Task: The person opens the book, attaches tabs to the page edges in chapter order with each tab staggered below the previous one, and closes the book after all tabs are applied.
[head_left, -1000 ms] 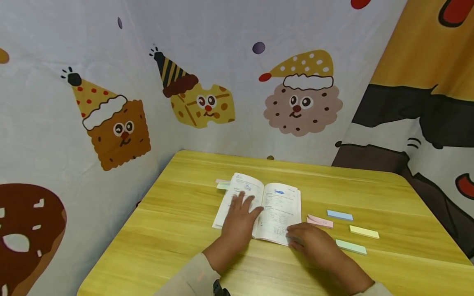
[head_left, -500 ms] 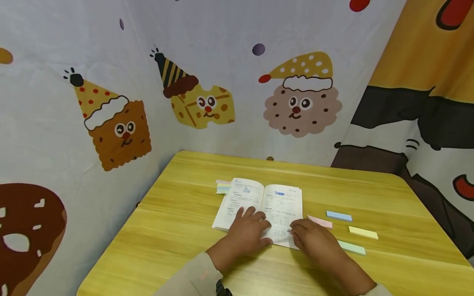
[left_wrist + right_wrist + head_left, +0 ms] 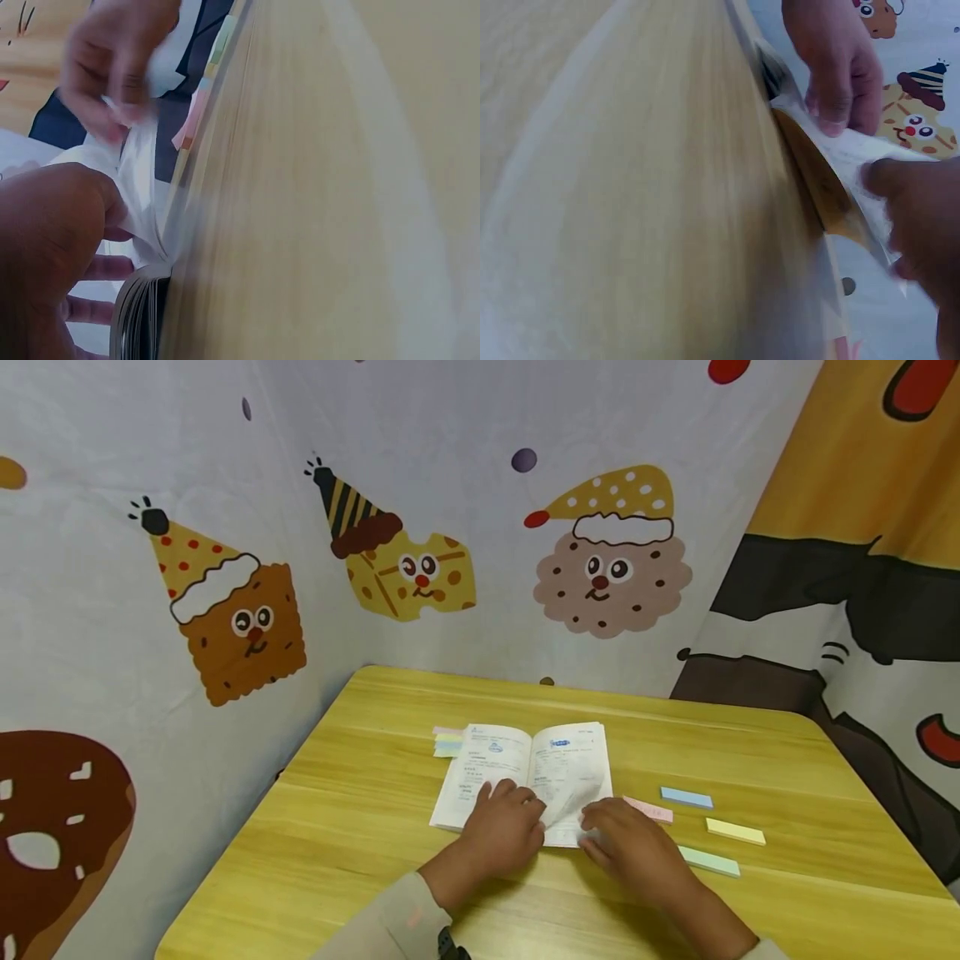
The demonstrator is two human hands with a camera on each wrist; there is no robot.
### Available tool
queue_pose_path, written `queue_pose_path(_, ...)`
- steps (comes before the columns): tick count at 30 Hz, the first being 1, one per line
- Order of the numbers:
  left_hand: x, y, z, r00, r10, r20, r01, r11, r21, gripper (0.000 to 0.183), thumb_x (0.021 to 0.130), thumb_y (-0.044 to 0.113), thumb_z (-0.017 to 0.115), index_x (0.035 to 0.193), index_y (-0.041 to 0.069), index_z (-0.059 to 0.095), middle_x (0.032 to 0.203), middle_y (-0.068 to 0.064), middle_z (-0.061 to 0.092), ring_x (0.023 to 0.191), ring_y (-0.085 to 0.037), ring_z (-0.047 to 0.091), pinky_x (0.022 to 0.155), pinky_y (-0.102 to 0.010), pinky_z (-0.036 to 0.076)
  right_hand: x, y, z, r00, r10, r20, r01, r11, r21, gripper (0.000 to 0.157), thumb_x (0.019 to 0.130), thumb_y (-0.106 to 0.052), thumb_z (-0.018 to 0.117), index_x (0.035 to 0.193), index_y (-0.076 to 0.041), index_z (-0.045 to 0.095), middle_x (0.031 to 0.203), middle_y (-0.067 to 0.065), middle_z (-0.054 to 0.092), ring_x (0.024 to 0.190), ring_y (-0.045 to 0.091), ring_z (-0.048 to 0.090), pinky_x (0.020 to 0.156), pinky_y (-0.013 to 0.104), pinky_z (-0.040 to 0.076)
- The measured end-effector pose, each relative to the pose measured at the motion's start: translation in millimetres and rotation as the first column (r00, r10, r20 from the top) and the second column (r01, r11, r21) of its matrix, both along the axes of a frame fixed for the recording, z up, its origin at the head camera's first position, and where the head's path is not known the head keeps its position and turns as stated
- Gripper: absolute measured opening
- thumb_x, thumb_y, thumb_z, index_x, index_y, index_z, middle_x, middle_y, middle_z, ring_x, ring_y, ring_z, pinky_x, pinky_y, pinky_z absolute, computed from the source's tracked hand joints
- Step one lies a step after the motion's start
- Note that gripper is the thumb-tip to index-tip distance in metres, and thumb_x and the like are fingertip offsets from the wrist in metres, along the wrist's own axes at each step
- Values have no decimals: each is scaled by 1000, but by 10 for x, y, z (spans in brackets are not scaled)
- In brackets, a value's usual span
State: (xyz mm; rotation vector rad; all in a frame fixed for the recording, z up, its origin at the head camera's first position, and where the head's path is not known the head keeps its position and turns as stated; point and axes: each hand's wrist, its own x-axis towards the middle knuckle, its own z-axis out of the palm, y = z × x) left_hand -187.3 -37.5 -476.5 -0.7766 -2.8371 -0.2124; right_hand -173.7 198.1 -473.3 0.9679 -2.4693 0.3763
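Note:
An open book (image 3: 487, 760) lies on the wooden table, with printed text on both pages. Its right-hand page (image 3: 573, 797) is lifted and curled at the lower part. My right hand (image 3: 633, 847) pinches that page near its lower right corner; the right wrist view shows the raised page (image 3: 847, 161) running between both hands. My left hand (image 3: 498, 831) rests on the book's lower middle near the spine, fingers relaxed on the paper. Seen in the left wrist view, the left hand (image 3: 52, 240) sits above the book's stacked page edges (image 3: 139, 315). My right fingers are blurred there.
Coloured sticky tabs (image 3: 447, 743) stick out from the book's left edge. To its right lie pink sticky notes (image 3: 652, 810), a blue pad (image 3: 686, 797), a yellow pad (image 3: 735, 831) and a green pad (image 3: 708, 861). A printed cloth (image 3: 495, 668) hangs behind the table (image 3: 337, 827).
My left hand has slid down the left page toward the spine's lower end. My right hand has lifted the right page's lower corner, and the page now curls up and leftward.

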Motion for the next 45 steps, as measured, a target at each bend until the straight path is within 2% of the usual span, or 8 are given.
queue_pose_path(5,-12,-14,4,997,71,8,-71,981,182,65,90,32,48,148,14,25,104,-4,63,100,-21,56,91,-50,40,5,6,-96,990,-7,141,-4,997,82,43,77,-26,77,115,-11,65,115,0,62,108,17,56,89,38,45)
queue_pose_path(10,-29,-50,2,965,238,-109,-170,885,433,87,89,31,55,151,11,-3,119,-15,52,102,-28,55,72,-40,51,-14,9,-95,978,-41,203,14,992,129,37,78,-24,76,112,-14,67,111,-3,64,105,15,57,88,37,46)
queue_pose_path(15,-84,-123,8,880,381,-283,-310,913,265,86,80,17,68,151,22,19,146,-24,20,136,-45,14,103,-57,23,-31,19,-52,967,-41,252,1,987,158,27,80,-23,75,106,-18,70,112,-7,64,104,13,57,88,36,45)
queue_pose_path(18,-86,-139,27,915,280,-291,-276,960,54,77,77,11,73,143,31,38,149,-18,22,138,-43,6,105,-61,8,-36,31,-36,964,-41,262,-2,987,161,26,79,-22,75,105,-19,71,112,-8,64,104,13,57,88,35,45)
queue_pose_path(21,-58,-129,23,974,77,-214,-96,992,-81,55,81,8,69,130,29,54,141,-5,40,135,-35,25,108,-51,17,-42,39,-33,964,-30,264,-10,989,146,28,77,-20,77,105,-19,71,111,-7,64,103,13,58,87,35,46)
queue_pose_path(25,-7,-98,3,994,-77,-75,69,993,-101,37,89,11,60,121,30,61,125,7,54,122,-22,43,102,-47,32,-52,42,-46,973,2,233,-37,988,148,22,77,-18,76,99,-18,72,109,-7,65,102,13,58,87,34,47)
queue_pose_path(34,24,-23,-5,999,-52,17,52,998,-40,46,84,61,55,118,30,61,121,8,53,117,-22,41,95,-59,33,-59,39,-62,993,10,116,-30,985,169,9,72,-11,69,77,-19,67,105,-5,64,99,11,58,81,30,48)
queue_pose_path(45,17,21,-4,1000,-7,8,8,999,-35,34,90,50,53,115,29,64,118,8,55,115,-22,42,95,-60,33,-34,-38,81,978,15,-206,-27,998,-57,32,100,-37,38,96,-14,61,112,6,54,101,23,52,67,33,48)
